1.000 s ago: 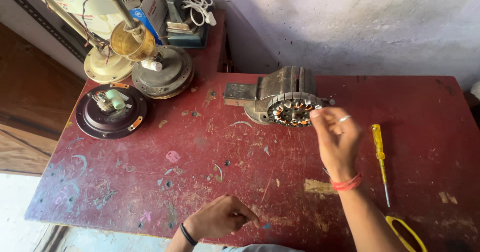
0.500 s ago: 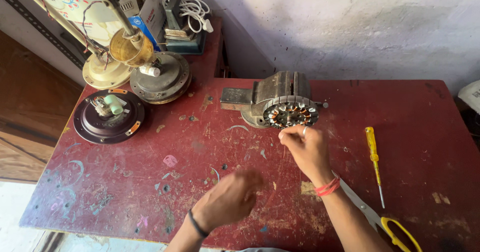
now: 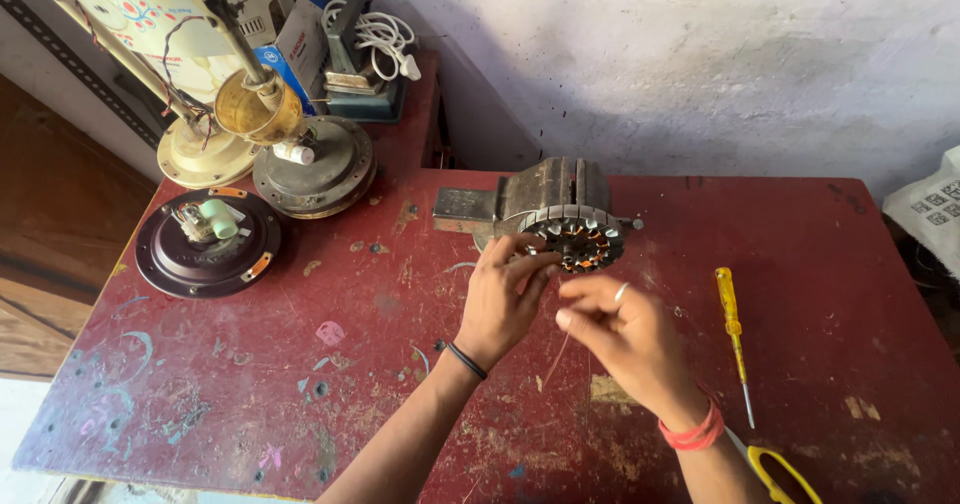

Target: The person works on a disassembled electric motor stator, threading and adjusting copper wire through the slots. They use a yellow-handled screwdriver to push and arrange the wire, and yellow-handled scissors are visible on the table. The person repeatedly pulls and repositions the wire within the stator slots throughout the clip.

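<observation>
A metal fan stator (image 3: 566, 222) with copper windings lies on the red table (image 3: 300, 364), clamped to a grey block. My left hand (image 3: 505, 299) reaches to the stator's front edge, its fingertips touching the winding face. My right hand (image 3: 625, 339), with a ring and an orange wristband, is just in front of the stator, its fingers pinched on a thin copper wire (image 3: 558, 356) that trails down toward the table.
A yellow-handled screwdriver (image 3: 733, 334) lies to the right, and yellow-handled scissors (image 3: 775, 469) sit at the front right. A dark fan cover (image 3: 208, 242), two more fan motor housings (image 3: 312, 169) and a white cable (image 3: 385, 39) crowd the back left.
My left hand has come up from the table's front edge to the stator. My right hand has drawn back from the stator toward me, pinching the wire.
</observation>
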